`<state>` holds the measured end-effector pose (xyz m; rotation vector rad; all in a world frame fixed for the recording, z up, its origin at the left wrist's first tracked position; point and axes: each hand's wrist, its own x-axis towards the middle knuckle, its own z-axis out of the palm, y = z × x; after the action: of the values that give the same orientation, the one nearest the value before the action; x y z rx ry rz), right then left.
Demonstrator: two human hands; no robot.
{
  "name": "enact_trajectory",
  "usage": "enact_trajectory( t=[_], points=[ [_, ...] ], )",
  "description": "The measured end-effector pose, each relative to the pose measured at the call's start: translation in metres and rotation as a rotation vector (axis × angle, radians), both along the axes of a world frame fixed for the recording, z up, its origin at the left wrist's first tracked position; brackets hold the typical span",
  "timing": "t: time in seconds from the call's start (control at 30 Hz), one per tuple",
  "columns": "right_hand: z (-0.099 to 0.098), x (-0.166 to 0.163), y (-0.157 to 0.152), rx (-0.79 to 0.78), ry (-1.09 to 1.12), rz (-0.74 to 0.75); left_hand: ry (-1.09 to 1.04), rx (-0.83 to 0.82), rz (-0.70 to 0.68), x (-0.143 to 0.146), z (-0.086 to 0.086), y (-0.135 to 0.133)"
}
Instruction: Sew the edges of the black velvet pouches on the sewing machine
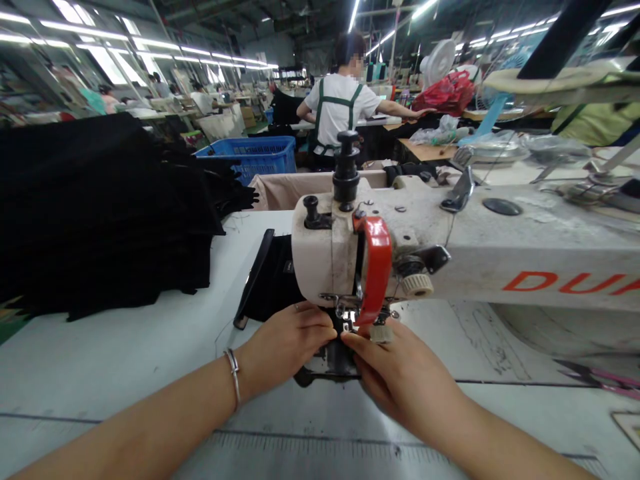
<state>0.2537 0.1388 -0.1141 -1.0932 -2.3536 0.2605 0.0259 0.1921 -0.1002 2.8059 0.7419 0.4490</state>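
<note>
A white sewing machine (465,247) with a red lever guard (379,267) stands before me. Black fabric (273,287) lies under its head and spreads out to the left, with a dark strip along its outer edge. My left hand (295,333), wearing a bracelet at the wrist, is closed with thumb and fingers pinching the fabric left of the presser foot (349,323). On the foot's right side, my right hand (387,357) has its thumb and index finger together at the fabric, close to the left fingertips. Part of the right fingers is hidden behind the machine parts.
A tall stack of black fabric pieces (100,220) fills the table's left side. Pink-handled snips (605,379) lie at the right. Behind the machine are a blue basket (267,155) and a person in a white shirt (340,110). Ruler marks run along the table's front.
</note>
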Motion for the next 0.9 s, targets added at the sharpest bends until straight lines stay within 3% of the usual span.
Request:
enact_trajectory(
  t=[0.23,0.47,0.9],
  points=[
    [-0.004,-0.002,0.003,0.034,-0.022,-0.03,-0.118,0.056,0.039,-0.004,-0.009,0.001],
    [-0.008,-0.003,0.006,0.049,-0.03,-0.058,-0.023,0.072,0.094,0.003,-0.004,0.018],
    [-0.007,-0.003,0.007,0.04,-0.051,-0.038,-0.013,0.105,0.16,0.002,-0.012,0.027]
  ],
)
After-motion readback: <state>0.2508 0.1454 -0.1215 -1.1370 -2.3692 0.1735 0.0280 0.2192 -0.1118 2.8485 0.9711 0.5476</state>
